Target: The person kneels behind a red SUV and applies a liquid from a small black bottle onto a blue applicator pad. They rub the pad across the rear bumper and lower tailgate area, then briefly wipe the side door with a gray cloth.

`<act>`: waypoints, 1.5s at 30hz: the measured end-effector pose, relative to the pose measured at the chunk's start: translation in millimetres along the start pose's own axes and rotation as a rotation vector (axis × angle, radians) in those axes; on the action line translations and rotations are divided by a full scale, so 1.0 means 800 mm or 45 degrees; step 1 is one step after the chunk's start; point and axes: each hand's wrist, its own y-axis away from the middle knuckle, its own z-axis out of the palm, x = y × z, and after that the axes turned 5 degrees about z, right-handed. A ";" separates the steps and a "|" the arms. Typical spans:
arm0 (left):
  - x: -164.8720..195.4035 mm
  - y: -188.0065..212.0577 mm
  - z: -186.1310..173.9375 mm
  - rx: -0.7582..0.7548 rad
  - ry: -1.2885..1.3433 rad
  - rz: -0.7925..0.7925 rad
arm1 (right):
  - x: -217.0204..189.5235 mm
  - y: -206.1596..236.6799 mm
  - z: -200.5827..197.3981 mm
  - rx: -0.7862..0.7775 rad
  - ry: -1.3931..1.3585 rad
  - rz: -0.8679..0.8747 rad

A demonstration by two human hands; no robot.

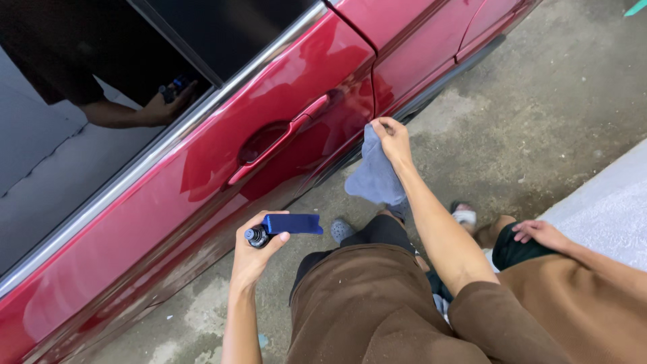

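While left hand (253,253) grips bottle (257,236), right hand (393,138) wipes door (202,168).

A red car door (202,175) fills the left side. Its recessed handle (276,138) sits below the dark window (101,81) and chrome trim (222,91). Right of the door lies stained concrete floor (539,101), and beyond that a pale raised slab (606,209).

counted at the red car

one red car door (202,168) with one door handle (280,138). one grey cloth (374,176). one small dark bottle (257,236). one blue applicator pad (293,223). three hands: left hand (255,253), right hand (393,138), one other person's hand (539,232). two shoes (340,230).
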 end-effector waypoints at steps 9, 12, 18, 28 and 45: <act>-0.014 0.009 -0.011 0.085 0.062 -0.023 | -0.010 -0.004 0.009 -0.041 -0.118 0.153; -0.013 0.008 -0.012 0.089 0.045 -0.020 | -0.010 -0.007 0.009 -0.037 -0.106 0.150; -0.006 0.007 -0.013 0.099 0.023 -0.042 | -0.009 -0.010 0.010 -0.029 -0.097 0.149; -0.006 0.007 -0.010 0.101 0.032 -0.054 | -0.021 0.000 0.009 -0.041 -0.096 0.189; -0.025 0.008 -0.020 0.112 0.074 -0.043 | -0.024 0.035 0.073 0.441 0.111 -0.430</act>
